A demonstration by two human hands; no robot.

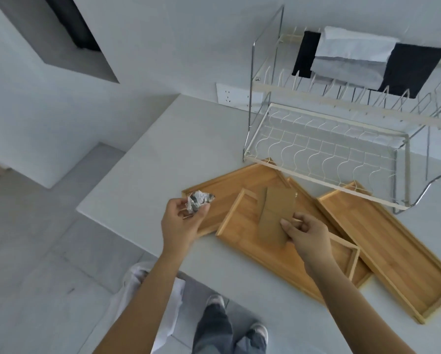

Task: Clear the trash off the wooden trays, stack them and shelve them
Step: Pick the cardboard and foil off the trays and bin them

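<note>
Three wooden trays lie overlapping on the white counter: a far one [229, 185], a middle one [242, 226] resting on it, and a long one [383, 241] to the right. My left hand [181, 223] holds a crumpled paper wad [200, 199] over the far tray's left end. My right hand [309, 233] pinches the near end of a flat brown cardboard piece [275, 213], which hangs over the middle tray.
A two-tier wire dish rack [324, 146] stands behind the trays, folded cloths on its top tier. A wall socket [229, 95] is left of it. The counter edge [117, 223] runs near my left hand. A white bag [148, 284] sits on the floor below.
</note>
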